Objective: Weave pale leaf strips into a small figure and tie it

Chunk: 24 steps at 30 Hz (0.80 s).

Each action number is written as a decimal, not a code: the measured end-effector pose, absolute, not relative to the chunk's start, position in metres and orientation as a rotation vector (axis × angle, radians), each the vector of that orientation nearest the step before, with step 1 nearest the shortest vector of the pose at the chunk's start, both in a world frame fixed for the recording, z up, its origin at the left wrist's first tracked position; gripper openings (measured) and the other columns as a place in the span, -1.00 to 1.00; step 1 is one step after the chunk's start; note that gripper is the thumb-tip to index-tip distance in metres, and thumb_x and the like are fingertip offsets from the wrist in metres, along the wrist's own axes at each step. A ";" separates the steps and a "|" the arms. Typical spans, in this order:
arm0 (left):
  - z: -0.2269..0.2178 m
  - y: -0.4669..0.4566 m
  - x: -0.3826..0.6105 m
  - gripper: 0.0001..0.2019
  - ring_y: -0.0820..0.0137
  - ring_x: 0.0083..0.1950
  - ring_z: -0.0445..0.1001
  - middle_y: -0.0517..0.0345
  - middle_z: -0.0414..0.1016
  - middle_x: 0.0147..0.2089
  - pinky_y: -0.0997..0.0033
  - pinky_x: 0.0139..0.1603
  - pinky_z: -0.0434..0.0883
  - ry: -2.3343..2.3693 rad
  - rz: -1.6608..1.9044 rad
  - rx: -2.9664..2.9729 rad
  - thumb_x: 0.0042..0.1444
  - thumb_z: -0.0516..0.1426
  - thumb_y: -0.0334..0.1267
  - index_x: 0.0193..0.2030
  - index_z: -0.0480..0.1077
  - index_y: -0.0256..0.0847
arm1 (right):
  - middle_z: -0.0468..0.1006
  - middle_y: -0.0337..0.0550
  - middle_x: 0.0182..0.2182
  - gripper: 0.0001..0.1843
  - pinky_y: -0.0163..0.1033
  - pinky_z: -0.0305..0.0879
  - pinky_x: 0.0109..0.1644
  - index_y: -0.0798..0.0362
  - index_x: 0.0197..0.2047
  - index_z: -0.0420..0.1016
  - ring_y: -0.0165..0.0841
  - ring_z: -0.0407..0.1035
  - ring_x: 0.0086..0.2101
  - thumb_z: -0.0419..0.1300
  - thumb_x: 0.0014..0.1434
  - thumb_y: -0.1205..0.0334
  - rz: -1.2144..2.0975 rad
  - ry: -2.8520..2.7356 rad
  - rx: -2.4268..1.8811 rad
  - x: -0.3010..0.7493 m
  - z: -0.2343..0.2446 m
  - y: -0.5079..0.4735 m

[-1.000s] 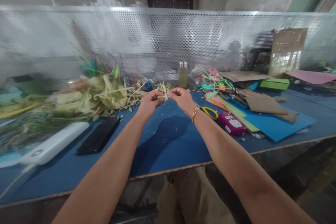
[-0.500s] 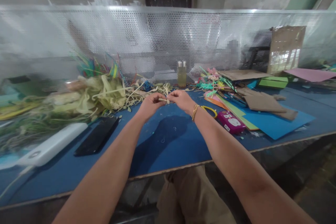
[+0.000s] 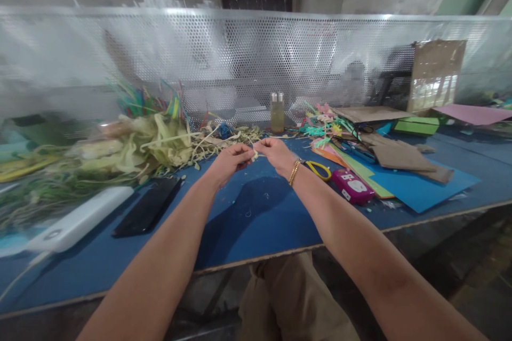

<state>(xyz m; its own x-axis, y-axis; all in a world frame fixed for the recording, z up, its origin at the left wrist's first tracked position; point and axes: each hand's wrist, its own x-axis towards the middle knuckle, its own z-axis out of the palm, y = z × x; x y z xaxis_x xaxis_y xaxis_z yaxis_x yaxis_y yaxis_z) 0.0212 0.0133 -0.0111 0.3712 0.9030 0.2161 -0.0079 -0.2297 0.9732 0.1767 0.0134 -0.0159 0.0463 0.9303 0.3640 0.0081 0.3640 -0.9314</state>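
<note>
My left hand [image 3: 232, 162] and my right hand [image 3: 277, 154] meet fingertip to fingertip above the blue tabletop [image 3: 260, 224]. Pinched between them is a small pale yellow-green strip [image 3: 255, 155], perhaps dried husk; its exact kind is too small to make out. Both hands are closed on it, thumb against finger. Behind them lies a tangle of pale dried strips [image 3: 208, 146]. Yellow-handled scissors [image 3: 320, 169] rest just right of my right wrist, partly hidden by it.
On the left are a bundle of pale husks [image 3: 160, 141], a black phone [image 3: 148, 208] and a white power bank [image 3: 82, 218] with a cable. A liquid-filled bottle [image 3: 277, 114] stands behind. To the right are a purple box [image 3: 352, 186], blue paper [image 3: 424, 192] and cardboard [image 3: 404, 154].
My fingers have shifted slightly around the pale strip, which now sits at a different angle. My right wrist has moved a little left, showing more of the scissors.
</note>
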 end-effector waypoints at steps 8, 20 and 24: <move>-0.013 0.013 0.022 -0.70 0.49 -0.42 0.40 0.23 0.39 -0.48 0.47 -0.34 0.32 0.807 1.021 1.494 -0.07 0.31 -0.03 -0.41 0.39 -0.20 | 0.49 -0.23 -0.49 -0.69 -0.31 0.25 -0.28 0.08 -0.46 0.44 -0.44 0.30 -0.43 0.25 -0.02 -0.02 0.786 -1.390 -0.959 0.176 -0.018 0.016; -0.012 0.010 0.024 -0.74 0.44 -0.44 0.42 0.12 0.49 -0.46 0.43 -0.39 0.30 0.899 0.900 1.430 -0.17 0.36 -0.07 -0.45 0.49 -0.20 | 0.48 -0.24 -0.51 -0.73 -0.32 0.24 -0.33 0.08 -0.45 0.45 -0.45 0.29 -0.46 0.24 -0.01 0.02 0.703 -1.440 -0.999 0.176 -0.017 0.013; -0.016 0.013 0.025 -0.71 0.46 -0.45 0.40 0.09 0.50 -0.45 0.47 -0.46 0.27 0.929 0.960 1.417 -0.16 0.34 -0.02 -0.46 0.50 -0.22 | 0.50 -0.22 -0.44 -0.65 -0.31 0.26 -0.27 0.08 -0.40 0.46 -0.43 0.32 -0.41 0.22 0.02 -0.07 0.701 -1.446 -0.954 0.179 -0.015 0.014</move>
